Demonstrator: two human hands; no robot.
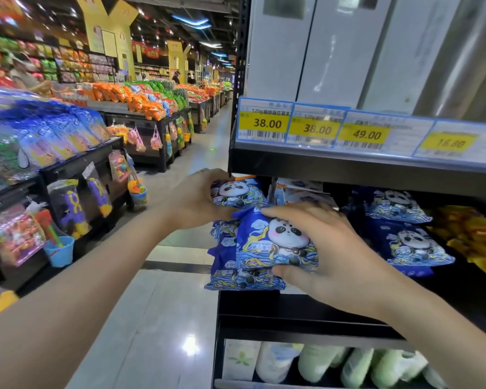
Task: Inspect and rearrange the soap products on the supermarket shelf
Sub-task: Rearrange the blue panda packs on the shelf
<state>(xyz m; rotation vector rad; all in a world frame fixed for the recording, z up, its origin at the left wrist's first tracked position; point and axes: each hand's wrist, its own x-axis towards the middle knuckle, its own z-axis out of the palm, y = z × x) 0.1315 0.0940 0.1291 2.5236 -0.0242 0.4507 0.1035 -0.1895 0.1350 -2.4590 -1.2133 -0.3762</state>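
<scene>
the left hand (197,199) curls round the left end of a blue panda pack (237,192) at the top of a stack at the corner of the shelf (300,304), fingers over its upper edge just under the shelf board above. the right hand (317,248) grips a second blue panda pack (275,242), fingers spread across its top edge and thumb tucked under its lower edge; this pack leans forward, tilted, in front of the stack. beneath it more of the same blue packs (236,279) lie piled, their edges jutting past the shelf's front corner. further right on the same shelf two more panda packs (413,242) lie one above the other, apart from the held ones, and beside them sit yellow packets (472,237). behind the stack lie flat pale boxes (298,189), partly hidden. on the board above, yellow price tags (314,127) read 38.00, 38.00, 49.00 and a blurred fourth. white cartons (320,49) stand on the top level. on the lowest level pale green and white bottles (357,363) lie in a row. across the aisle (163,304), display stands hold bright snack bags (141,99).
</scene>
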